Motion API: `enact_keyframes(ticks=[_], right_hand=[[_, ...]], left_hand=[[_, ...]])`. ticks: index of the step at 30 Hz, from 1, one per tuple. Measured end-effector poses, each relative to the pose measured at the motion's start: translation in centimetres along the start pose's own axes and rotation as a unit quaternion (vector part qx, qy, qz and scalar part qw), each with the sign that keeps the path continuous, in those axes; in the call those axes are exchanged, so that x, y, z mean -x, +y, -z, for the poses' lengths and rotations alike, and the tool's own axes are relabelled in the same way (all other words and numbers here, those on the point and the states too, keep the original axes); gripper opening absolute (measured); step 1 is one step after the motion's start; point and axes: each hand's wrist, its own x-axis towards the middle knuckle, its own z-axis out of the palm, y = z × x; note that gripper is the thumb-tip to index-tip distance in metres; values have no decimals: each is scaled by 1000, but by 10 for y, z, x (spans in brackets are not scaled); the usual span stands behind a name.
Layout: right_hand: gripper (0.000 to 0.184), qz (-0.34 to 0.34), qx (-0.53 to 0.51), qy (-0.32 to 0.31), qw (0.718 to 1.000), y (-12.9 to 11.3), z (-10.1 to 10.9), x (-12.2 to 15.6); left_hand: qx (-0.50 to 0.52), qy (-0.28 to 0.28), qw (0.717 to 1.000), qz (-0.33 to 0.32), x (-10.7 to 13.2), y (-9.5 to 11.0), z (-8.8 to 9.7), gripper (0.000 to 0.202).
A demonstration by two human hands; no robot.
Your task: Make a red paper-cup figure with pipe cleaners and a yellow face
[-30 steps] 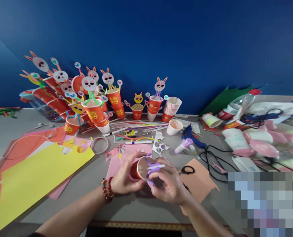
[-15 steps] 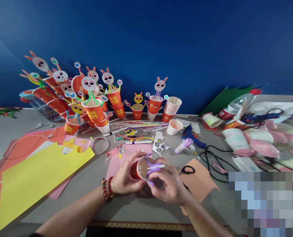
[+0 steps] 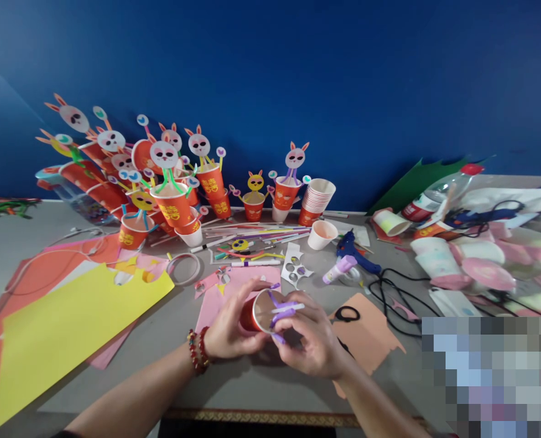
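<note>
A red paper cup [image 3: 253, 312] lies on its side above the grey table [image 3: 234, 377], its white mouth turned toward me. My left hand [image 3: 228, 328] is wrapped round its body. My right hand [image 3: 310, 337] pinches purple and white straw pieces [image 3: 285, 309] at the cup's mouth; the straws stick into the opening. Pink paper [image 3: 234, 286] lies under and behind the cup. A bead bracelet sits on my left wrist.
Finished rabbit-face cups [image 3: 170, 182] crowd the back left by the blue wall. A cup stack [image 3: 316, 199], loose straws [image 3: 252, 234], a blue glue gun [image 3: 350, 249], glue stick [image 3: 338, 269], scissors [image 3: 346, 314] and black cord lie behind. Yellow sheet [image 3: 70, 322] at left, pink cups [image 3: 471, 261] right.
</note>
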Motion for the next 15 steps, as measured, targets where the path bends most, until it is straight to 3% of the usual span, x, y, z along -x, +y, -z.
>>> enact_keyframes(ticks=[15], right_hand=[[18, 2, -2, -4, 1000, 1, 0, 1]], left_hand=[[0, -1, 1000, 4, 1, 0, 0, 90]])
